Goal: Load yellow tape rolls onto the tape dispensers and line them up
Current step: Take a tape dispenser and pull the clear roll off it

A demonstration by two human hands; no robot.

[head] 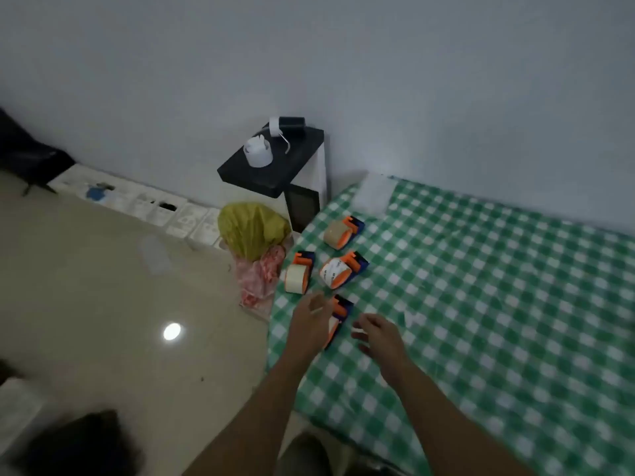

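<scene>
The nearest tape dispenser (341,312) lies on the green checked cloth (481,286) between your hands. Your left hand (308,322) is at its 9 o'clock and your right hand (377,333) at its 3 o'clock, both loosely spread and gripping nothing. Nudge it square with flat fingers, probably to match the other three at its 11 to 12 o'clock. That makes four dispensers; three show rolls plainly.

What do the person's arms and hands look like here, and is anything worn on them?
The left forearm and right forearm are bare as far as the frame shows, with no sleeves in view. The left hand and right hand wear no gloves, and no watch or bracelet shows at either wrist. Rings cannot be told through the blur.
</scene>
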